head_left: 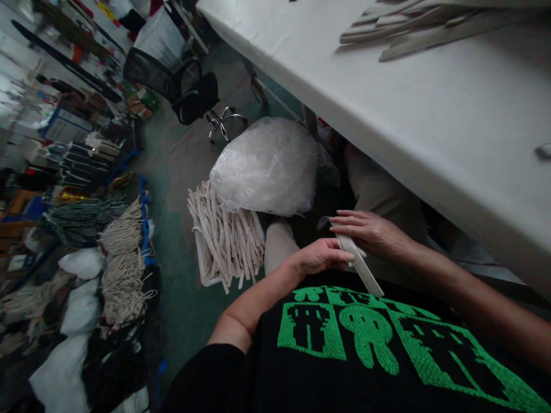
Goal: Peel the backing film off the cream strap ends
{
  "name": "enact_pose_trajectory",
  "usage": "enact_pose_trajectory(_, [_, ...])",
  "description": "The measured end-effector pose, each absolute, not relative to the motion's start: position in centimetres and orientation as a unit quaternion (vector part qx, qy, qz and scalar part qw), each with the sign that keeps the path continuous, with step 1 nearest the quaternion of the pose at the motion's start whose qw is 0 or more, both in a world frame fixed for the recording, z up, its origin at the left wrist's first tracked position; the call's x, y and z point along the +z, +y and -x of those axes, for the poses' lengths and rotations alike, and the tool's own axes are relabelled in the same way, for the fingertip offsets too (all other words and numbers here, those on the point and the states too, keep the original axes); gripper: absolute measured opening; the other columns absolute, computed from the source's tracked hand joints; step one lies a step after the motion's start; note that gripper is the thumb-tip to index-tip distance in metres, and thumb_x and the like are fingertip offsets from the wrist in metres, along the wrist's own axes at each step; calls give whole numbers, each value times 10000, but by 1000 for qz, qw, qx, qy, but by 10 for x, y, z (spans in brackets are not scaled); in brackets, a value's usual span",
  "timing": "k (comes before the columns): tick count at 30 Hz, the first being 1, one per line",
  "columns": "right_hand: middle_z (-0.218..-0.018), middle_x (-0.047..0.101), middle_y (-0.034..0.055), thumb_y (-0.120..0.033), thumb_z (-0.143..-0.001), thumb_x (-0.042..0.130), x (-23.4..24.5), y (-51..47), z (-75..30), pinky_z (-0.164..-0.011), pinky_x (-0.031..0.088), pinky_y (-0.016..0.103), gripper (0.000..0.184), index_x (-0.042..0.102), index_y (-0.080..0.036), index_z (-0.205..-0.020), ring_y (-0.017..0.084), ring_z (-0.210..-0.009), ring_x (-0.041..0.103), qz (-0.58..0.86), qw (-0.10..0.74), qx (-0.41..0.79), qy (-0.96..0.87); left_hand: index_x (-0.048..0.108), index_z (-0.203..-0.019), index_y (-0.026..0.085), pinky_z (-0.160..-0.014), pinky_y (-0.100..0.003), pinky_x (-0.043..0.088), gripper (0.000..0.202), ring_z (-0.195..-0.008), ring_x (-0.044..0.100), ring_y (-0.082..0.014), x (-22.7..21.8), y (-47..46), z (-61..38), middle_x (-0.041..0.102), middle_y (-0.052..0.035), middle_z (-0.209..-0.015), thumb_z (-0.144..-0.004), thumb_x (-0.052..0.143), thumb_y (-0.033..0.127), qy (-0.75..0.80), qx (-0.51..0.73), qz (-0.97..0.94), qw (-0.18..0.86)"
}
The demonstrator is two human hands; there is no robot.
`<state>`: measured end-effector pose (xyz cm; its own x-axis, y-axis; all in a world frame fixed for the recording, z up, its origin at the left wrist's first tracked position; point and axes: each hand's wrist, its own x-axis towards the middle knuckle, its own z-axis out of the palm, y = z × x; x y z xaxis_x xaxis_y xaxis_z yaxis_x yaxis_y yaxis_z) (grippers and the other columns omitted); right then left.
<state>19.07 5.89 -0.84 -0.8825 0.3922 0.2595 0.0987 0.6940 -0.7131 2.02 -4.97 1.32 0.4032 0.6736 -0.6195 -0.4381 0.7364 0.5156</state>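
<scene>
A pale beige strip of flat material (365,269) slants in front of my body, above my lap. My left hand (321,256) pinches it between thumb and fingers around its middle. My right hand (372,232) lies across its upper part, fingers fairly straight over it and the thumb lower down, so it too has hold of the strip. The strip's lower end hangs free over my black shirt with green print (370,332). Its upper end is partly hidden behind the right fingers.
A white-covered table (344,103) runs along the right, bearing more beige strips (413,31). A white crate (202,258) full of strips (232,241) stands on the floor beside a stuffed clear plastic bag (271,166). Beyond are an office chair (189,92) and bundled strips (123,287) at left.
</scene>
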Motion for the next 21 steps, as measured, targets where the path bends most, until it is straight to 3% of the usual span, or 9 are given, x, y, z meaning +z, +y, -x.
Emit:
enact_pose_trajectory(2, [-1174, 716, 92, -279, -904, 524, -7, 58, -187, -997, 491, 528, 280, 745, -226, -1068, 321, -1170, 617, 154, 182, 420, -875, 722, -864, 113, -625, -229, 435, 364, -633, 568, -91, 12, -55, -25, 670, -23, -757, -563, 888, 233, 411, 317, -158, 840])
enact_pose_trajectory(4, [-1067, 745, 89, -300, -884, 540, 0, 54, -184, -907, 537, 468, 275, 742, -220, -1053, 298, -1003, 687, 199, 182, 469, -841, 717, -909, 115, -647, -253, 454, 370, -633, 579, -109, 9, -58, -28, 673, -41, -752, -668, 851, 360, 395, 318, -149, 849])
enact_pose_trajectory(6, [-1042, 745, 92, -345, -905, 535, 13, 47, -183, -844, 552, 401, 281, 719, -217, -1074, 267, -920, 703, 264, 210, 515, -788, 703, -975, 121, -702, -316, 495, 499, -712, 637, -172, 2, -57, -29, 700, -101, -824, -829, 645, 595, 371, 329, -99, 863])
enact_pose_trajectory(9, [-976, 747, 101, -519, -919, 550, 37, 37, -185, -828, 544, 360, 364, 697, -210, -1043, 256, -896, 696, 332, 260, 596, -684, 677, -1055, 103, -785, -407, 529, 817, -917, 680, -274, -14, -48, -30, 705, -199, -1000, -870, 269, 787, 344, 364, 18, 865])
enact_pose_trajectory(12, [-747, 709, 83, -697, -851, 569, 61, 23, -198, -744, 542, 349, 513, 697, -200, -870, 241, -747, 664, 339, 263, 634, -644, 667, -1026, 72, -767, -356, 542, 763, -849, 681, -237, -30, -31, -26, 699, -179, -921, -918, 260, 708, 390, 450, 126, 793])
enact_pose_trajectory(15, [-610, 647, 56, -703, -893, 490, 73, 5, -222, -632, 521, 337, 529, 684, -223, -785, 207, -591, 598, 333, 188, 685, -620, 656, -960, 68, -714, -292, 539, 538, -723, 656, -183, -34, -9, -9, 668, -127, -809, -984, 356, 514, 454, 557, 193, 668])
enact_pose_trajectory(19, [-576, 614, 47, -705, -879, 498, 63, -16, -240, -473, 440, 319, 491, 687, -264, -778, 197, -504, 541, 338, 82, 754, -557, 594, -985, 155, -692, -206, 512, 243, -672, 633, -99, -21, 10, 16, 648, -27, -817, -1002, 394, 291, 471, 677, 177, 538])
enact_pose_trajectory(21, [-580, 603, 39, -727, -848, 527, 54, -20, -235, -438, 399, 301, 497, 666, -261, -746, 185, -488, 524, 342, 51, 765, -543, 547, -1058, 213, -681, -211, 508, 140, -691, 647, -95, -10, 12, 19, 669, 5, -892, -970, 438, 217, 470, 708, 109, 515])
